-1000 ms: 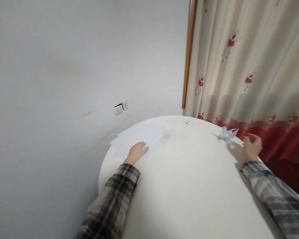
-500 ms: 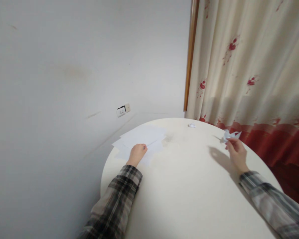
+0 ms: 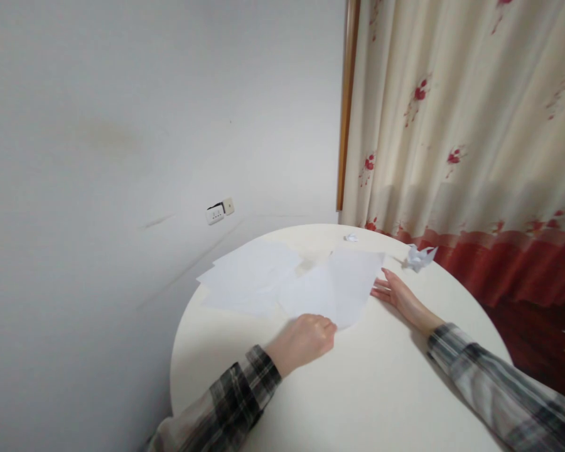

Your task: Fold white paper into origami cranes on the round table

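Observation:
My left hand (image 3: 306,339) is closed on the near edge of a white sheet of paper (image 3: 353,282), which is lifted over the middle of the table. Close to that sheet's right edge, my right hand (image 3: 395,295) is open with its fingers spread; whether it touches the paper I cannot tell. Several more white paper sheets (image 3: 240,276) lie overlapping at the left of the table. Beyond my right hand stands a folded paper crane (image 3: 419,257). A smaller folded paper piece (image 3: 351,238) sits near the far edge.
A round white table (image 3: 386,383) carries everything. Behind it on the left is a white wall (image 3: 122,94) with a socket (image 3: 215,214). A cream and red curtain (image 3: 489,125) hangs at the right.
My left hand has moved right from the pile, bringing a sheet with it. The right hand has let go of the paper crane and come left, fingers opening. The view has turned slightly right.

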The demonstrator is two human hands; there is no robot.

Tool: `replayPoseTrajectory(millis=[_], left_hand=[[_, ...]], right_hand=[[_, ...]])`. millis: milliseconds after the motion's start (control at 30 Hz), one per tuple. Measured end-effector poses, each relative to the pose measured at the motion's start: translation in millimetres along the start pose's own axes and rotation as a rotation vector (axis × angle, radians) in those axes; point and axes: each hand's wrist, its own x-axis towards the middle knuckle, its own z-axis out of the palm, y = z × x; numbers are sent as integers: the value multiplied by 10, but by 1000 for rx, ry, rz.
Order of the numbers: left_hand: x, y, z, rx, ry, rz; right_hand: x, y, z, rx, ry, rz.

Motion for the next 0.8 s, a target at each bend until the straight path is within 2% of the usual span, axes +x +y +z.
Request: replayPoseTrajectory(millis=[100,167,233,267,333,400,500,567,667,800], left_hand=[[-42,138,-36,118,-114,145],[-71,145,-105,23,-156,190],[-92,94,-162,-170,-170,202],[-99,50,-174,-265,-171,184],[-110,-74,-153,-341,-129,59],[-126,-228,-81,-208,-86,-166],[-165,-455,67,-17,-203,-374],[-186,-557,147,39,-243,-402],[-189,-606,202,103,-221,-455],[-155,-538,181,121,-100,-385]], right_hand=[[32,-21,-109,11,97,-3],[27,-33,-158,-43,64,31],[15,-39,-186,-130,20,62],[11,-40,-193,-172,23,65],[16,-34,-203,-236,74,52],[32,-22,-217,-275,104,36],[56,-1,-255,-308,121,33],[63,7,-283,-318,125,33],[63,4,-299,-346,96,-8],[43,-38,-231,-441,103,-235]])
